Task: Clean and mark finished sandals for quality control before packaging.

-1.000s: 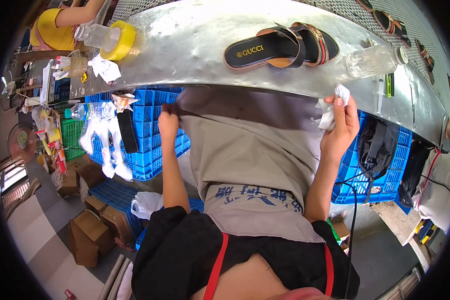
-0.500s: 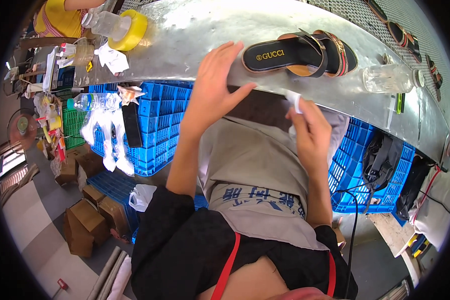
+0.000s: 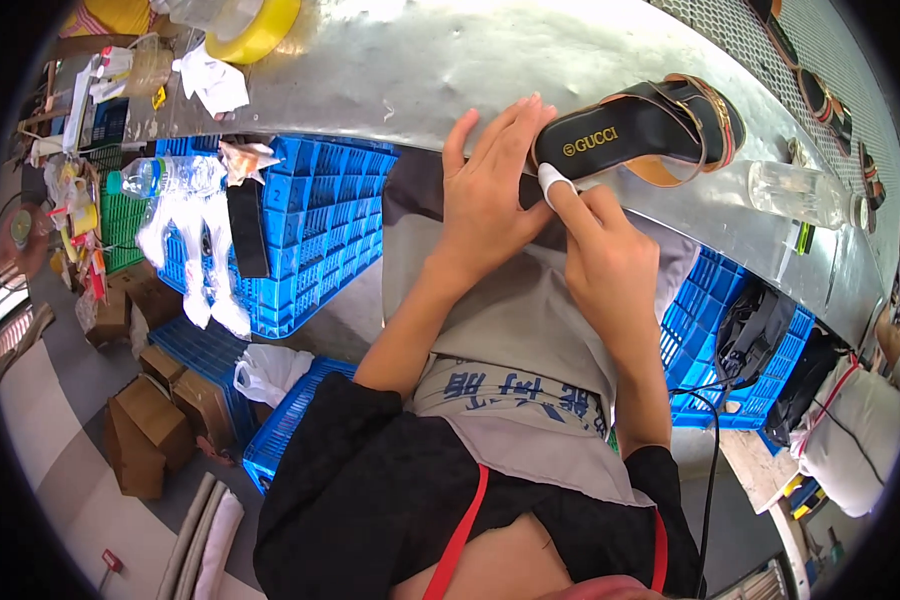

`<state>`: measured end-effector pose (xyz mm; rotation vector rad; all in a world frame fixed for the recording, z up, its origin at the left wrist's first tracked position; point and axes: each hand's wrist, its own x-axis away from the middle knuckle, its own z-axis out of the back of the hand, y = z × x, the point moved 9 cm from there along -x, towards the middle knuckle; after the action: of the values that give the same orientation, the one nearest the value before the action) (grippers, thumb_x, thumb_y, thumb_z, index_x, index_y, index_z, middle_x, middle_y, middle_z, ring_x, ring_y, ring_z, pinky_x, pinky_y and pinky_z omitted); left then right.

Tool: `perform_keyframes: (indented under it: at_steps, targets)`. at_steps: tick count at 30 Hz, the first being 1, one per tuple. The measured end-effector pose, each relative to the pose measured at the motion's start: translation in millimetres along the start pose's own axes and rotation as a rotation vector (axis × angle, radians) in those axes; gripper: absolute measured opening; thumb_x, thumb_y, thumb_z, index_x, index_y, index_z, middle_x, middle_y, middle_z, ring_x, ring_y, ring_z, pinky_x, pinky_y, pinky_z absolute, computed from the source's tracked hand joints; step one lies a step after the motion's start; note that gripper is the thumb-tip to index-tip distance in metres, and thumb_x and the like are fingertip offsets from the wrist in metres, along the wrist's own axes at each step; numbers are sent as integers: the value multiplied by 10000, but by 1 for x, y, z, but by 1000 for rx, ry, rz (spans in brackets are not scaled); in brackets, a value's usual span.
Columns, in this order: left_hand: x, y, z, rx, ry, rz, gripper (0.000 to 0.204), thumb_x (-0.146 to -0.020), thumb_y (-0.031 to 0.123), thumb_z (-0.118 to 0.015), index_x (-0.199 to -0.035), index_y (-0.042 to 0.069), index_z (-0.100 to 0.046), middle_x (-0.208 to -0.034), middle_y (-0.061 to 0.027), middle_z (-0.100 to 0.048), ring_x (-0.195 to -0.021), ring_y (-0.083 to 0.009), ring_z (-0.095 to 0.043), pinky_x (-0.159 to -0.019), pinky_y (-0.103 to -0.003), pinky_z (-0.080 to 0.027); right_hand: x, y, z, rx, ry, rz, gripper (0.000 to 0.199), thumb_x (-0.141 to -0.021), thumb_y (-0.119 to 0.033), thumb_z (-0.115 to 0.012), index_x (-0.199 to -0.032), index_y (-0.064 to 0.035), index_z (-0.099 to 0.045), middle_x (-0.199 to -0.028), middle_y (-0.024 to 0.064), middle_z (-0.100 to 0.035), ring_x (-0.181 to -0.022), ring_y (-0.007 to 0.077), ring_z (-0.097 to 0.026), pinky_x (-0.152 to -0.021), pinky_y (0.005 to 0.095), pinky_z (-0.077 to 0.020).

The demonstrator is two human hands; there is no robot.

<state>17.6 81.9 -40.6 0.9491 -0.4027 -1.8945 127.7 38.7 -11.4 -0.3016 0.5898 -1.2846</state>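
Observation:
A black sandal (image 3: 595,137) with a dark insole and tan-edged, striped straps lies tilted on the metal table, heel toward me. My left hand (image 3: 495,190) has its fingers stretched out and rests against the heel end. Over the index finger of my right hand (image 3: 610,255) a small white cloth (image 3: 553,180) is wrapped. That covered fingertip presses on the near edge of the heel, while the other fingers curl in toward the palm.
A clear bottle (image 3: 800,193) lies right of the sandal. Yellow tape (image 3: 255,35) and crumpled white paper (image 3: 210,80) sit at the table's left. Blue crates (image 3: 315,230) stand below the metal table (image 3: 420,80). More sandals (image 3: 827,105) rest on mesh at the far right.
Both hands have come together at the sandal's heel, the left moving right. The sandal has turned, its toe end shifting right. The cloth-covered finger now touches the heel. The whole view has shifted slightly.

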Motion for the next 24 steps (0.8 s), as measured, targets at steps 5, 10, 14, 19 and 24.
perform_keyframes:
  at_steps: [5, 10, 14, 19, 24]
  targets:
    - [2, -8, -2, 29, 29, 14, 804, -761, 228, -815, -1451, 42, -446, -1275, -26, -691, -1262, -220, -581, -1137, -434, -271, 0, -3, -8, 109, -11, 7, 414, -797, 5, -628, -1179, -145, -676, -867, 21, -609, -647, 197, -656, -495, 335, -487]
    - [0, -8, 0, 53, 23, 48, 791, -750, 228, -820, -1437, 53, -470, -1258, -16, -701, -1251, -215, -586, -1133, -423, -276, 7, 1, -5, 115, -35, -40, 416, -794, -1, -631, -1176, -157, -676, -832, 15, -579, -626, 195, -642, -499, 339, -485]
    - [-1, -7, 0, 32, 26, 25, 767, -741, 235, -826, -1415, 66, -500, -1241, -9, -709, -1239, -209, -591, -1133, -425, -273, 6, 0, -3, 134, -46, -53, 468, -775, 1, -637, -1209, -171, -668, -833, 13, -575, -628, 190, -645, -508, 331, -491]
    - [0, -10, -2, -4, 63, 10, 746, -738, 249, -831, -1393, 68, -523, -1214, 3, -720, -1234, -198, -595, -1121, -420, -281, -1, -8, -7, 208, -83, -3, 494, -761, 3, -638, -1223, -171, -654, -861, 13, -588, -636, 180, -654, -513, 321, -502]
    - [0, -9, -2, -15, 48, 6, 734, -737, 283, -842, -1375, 70, -547, -1201, -5, -726, -1232, -193, -599, -1111, -419, -288, 3, -8, -4, 226, -112, -25, 463, -755, 2, -643, -1189, -159, -642, -892, 18, -604, -646, 172, -664, -516, 313, -510]
